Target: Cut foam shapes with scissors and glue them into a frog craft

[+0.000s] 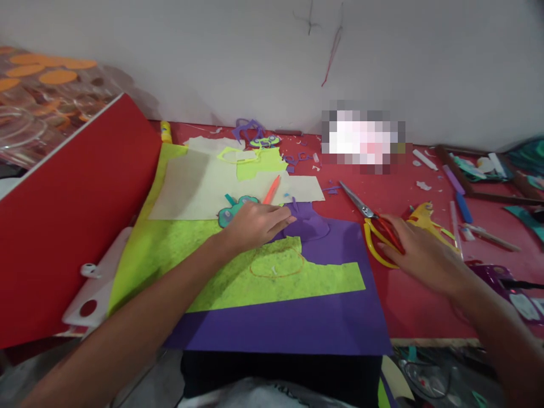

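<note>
My left hand (pixel 259 224) is above the paper sheets, its fingers pressed together and pointing right. Whatever they hold, if anything, is hidden. An orange marker (pixel 272 190) sticks up from behind that hand; I cannot tell whether it is gripped. Just left of it lies a teal cut-out with a dark outline (pixel 232 213). Under the fingertips is a loose purple piece (pixel 312 224). My right hand (pixel 408 249) is closed on the handles of scissors (pixel 366 211) with red and yellow grips, blades pointing away to the left.
Green sheet (pixel 297 283), with a drawn oval, overlies purple foam sheet (pixel 276 334). Behind them are a cream sheet (pixel 191 181) and purple scraps (pixel 250 131). A red board (pixel 76 226) leans at left. A yellow cut-out (pixel 423 215), brown frame (pixel 467 175) and purple device (pixel 505 283) are at right.
</note>
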A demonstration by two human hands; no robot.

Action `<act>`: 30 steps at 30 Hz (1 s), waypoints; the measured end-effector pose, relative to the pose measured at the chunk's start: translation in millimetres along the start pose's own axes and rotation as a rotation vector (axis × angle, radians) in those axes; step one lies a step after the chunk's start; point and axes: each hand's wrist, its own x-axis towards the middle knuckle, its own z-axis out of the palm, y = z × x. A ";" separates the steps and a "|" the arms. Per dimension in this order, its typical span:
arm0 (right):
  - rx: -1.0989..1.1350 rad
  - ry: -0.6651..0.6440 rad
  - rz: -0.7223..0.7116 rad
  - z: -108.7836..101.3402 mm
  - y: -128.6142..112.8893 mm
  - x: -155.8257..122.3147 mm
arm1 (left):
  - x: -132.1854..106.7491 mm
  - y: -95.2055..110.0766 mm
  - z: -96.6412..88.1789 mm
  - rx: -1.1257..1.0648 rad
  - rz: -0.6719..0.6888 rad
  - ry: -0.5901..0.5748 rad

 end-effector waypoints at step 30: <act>0.550 0.168 0.487 -30.6 -40.2 6.9 | 8.7 11.7 -33.4 -0.447 -0.088 -0.637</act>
